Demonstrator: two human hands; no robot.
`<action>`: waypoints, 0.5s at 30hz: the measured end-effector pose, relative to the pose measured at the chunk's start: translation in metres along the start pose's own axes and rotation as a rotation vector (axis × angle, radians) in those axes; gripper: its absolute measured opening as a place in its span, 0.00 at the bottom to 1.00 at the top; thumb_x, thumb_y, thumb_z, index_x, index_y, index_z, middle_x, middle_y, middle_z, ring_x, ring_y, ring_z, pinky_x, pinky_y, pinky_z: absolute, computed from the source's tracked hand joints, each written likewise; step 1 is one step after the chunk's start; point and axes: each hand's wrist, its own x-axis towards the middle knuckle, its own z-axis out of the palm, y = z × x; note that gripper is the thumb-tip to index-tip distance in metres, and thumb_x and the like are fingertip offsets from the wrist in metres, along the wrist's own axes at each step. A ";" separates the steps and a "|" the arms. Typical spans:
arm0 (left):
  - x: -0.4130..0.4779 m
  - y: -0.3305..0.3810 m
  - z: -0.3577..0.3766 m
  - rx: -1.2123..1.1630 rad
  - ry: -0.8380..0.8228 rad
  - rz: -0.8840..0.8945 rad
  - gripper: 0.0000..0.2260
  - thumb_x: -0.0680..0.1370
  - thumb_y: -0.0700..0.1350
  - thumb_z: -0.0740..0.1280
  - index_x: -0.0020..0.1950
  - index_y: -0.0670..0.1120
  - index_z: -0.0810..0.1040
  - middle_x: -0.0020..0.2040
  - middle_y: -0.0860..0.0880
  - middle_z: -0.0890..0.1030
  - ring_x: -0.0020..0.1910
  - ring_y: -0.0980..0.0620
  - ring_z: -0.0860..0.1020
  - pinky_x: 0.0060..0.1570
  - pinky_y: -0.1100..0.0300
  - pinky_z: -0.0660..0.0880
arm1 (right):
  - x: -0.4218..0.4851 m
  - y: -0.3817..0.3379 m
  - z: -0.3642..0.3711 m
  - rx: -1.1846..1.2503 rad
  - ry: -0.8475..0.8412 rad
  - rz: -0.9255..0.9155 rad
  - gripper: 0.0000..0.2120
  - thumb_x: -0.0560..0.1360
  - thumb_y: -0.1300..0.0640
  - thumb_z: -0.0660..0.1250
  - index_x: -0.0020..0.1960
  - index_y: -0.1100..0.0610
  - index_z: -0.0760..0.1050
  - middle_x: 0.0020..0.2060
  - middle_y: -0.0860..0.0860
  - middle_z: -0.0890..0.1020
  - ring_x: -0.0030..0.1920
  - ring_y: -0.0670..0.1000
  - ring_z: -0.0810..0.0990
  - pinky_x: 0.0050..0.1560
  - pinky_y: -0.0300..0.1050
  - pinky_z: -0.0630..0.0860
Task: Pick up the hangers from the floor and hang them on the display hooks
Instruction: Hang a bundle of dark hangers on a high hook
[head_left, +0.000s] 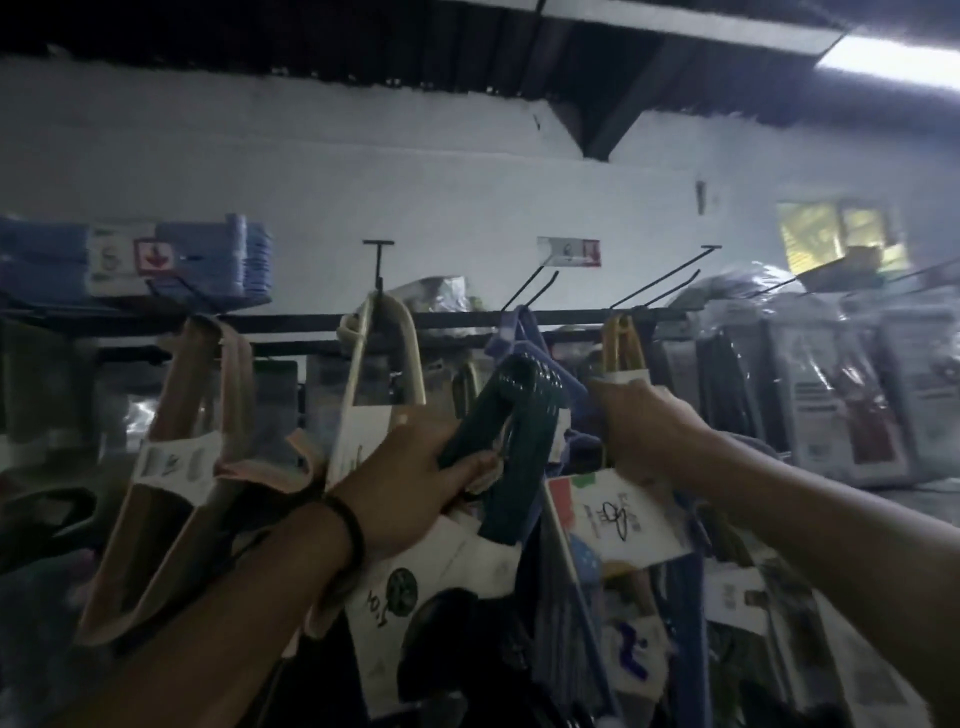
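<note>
Head view shows us in front of a dark rail (457, 314) with wire display hooks (530, 291). Our left hand (410, 488) grips a green pack of hangers (514, 410) by its neck and holds it up just below the rail, in front of the blue hangers (511, 325) that hang on one hook. Our right hand (647, 423) is closed round the yellow hangers (623, 338) at their paper band; this pack hangs on the next hook to the right.

To do this step well, we think we should raise the green pack until its curved top is above the tip of a hook, then bring it toward the rail and let it down. The right hand can hold the neighbour packs aside, so the green one does not catch on them. The light is weak and the picture blurred, so we should feel that the hook carries the weight before we loosen the fingers.
</note>
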 end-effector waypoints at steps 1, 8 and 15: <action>0.012 -0.001 0.001 -0.035 -0.020 0.023 0.16 0.85 0.54 0.65 0.56 0.42 0.82 0.46 0.43 0.85 0.44 0.47 0.84 0.49 0.50 0.81 | 0.014 0.001 0.002 -0.001 0.025 0.002 0.12 0.80 0.54 0.70 0.62 0.52 0.72 0.47 0.51 0.83 0.44 0.55 0.84 0.43 0.49 0.82; 0.086 -0.017 0.014 -0.199 -0.111 -0.024 0.30 0.71 0.75 0.68 0.49 0.48 0.85 0.49 0.44 0.87 0.51 0.40 0.86 0.59 0.34 0.80 | 0.086 0.006 0.004 0.039 0.111 0.118 0.17 0.81 0.57 0.68 0.69 0.57 0.73 0.58 0.57 0.82 0.57 0.59 0.83 0.56 0.55 0.82; 0.122 -0.008 0.026 -0.130 -0.016 0.000 0.16 0.81 0.57 0.68 0.51 0.43 0.83 0.50 0.40 0.86 0.52 0.37 0.84 0.60 0.34 0.78 | 0.124 0.028 0.006 0.092 0.214 0.117 0.15 0.77 0.57 0.70 0.62 0.53 0.70 0.45 0.52 0.79 0.46 0.56 0.80 0.45 0.53 0.79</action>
